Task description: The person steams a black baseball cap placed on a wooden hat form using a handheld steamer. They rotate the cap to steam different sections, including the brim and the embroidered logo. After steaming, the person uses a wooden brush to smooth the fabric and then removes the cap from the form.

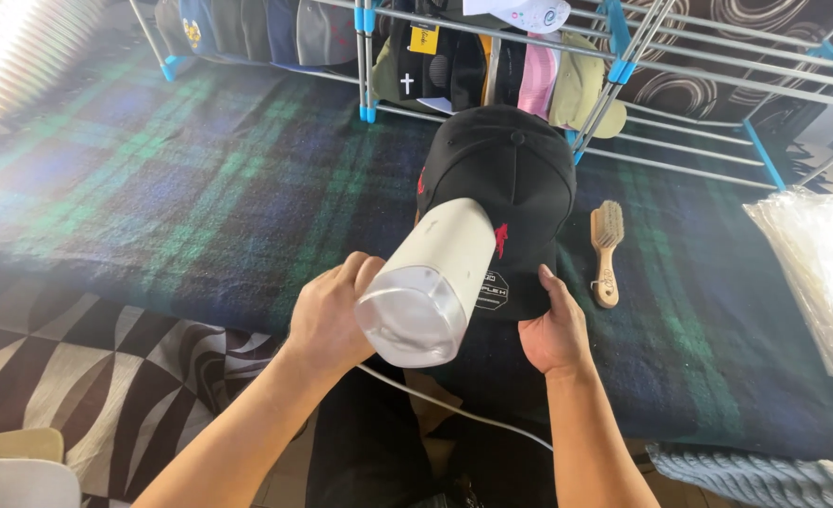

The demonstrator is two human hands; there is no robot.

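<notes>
Open plaid blanket (200, 188) lies left of the black cap (506, 179), while a wooden brush (606, 252) and plastic bags (821, 273) crowd its right and a rack (492, 56) blocks behind.

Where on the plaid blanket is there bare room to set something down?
The widest bare patch is the plaid blanket left of the black cap. A smaller one lies between the wooden brush and the plastic bags. It is crowded around the cap, where the left hand holds the white steamer and the right hand grips the brim.

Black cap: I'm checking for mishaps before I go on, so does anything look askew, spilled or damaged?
Nothing stands out. The black cap sits upright, right hand on its brim, left hand holding the white steamer.
</notes>
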